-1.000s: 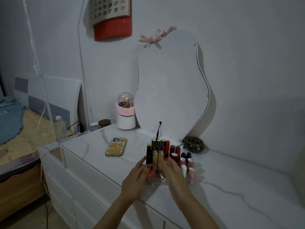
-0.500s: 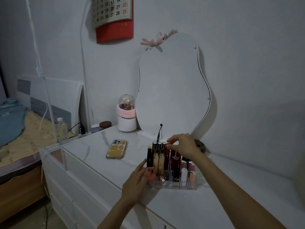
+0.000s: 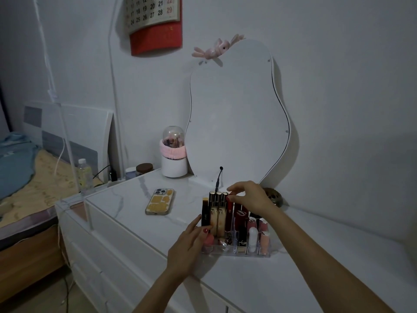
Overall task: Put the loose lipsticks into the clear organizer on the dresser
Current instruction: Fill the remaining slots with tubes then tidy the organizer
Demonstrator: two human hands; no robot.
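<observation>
Clear organizer: left hand steadies; right hand seemingly pinches red lipstick.

The dresser top looks like glossy white marble with grey veins. The organizer is clear, smooth plastic. Gold tubes in it shine like metal. A fluffy pink cloth band wraps the far white pot.

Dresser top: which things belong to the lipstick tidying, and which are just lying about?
Job:
clear organizer
lipsticks standing in it
left hand at its left side
right hand over the back row

Lying about:
phone
mirror
white jar
brass dish
</observation>
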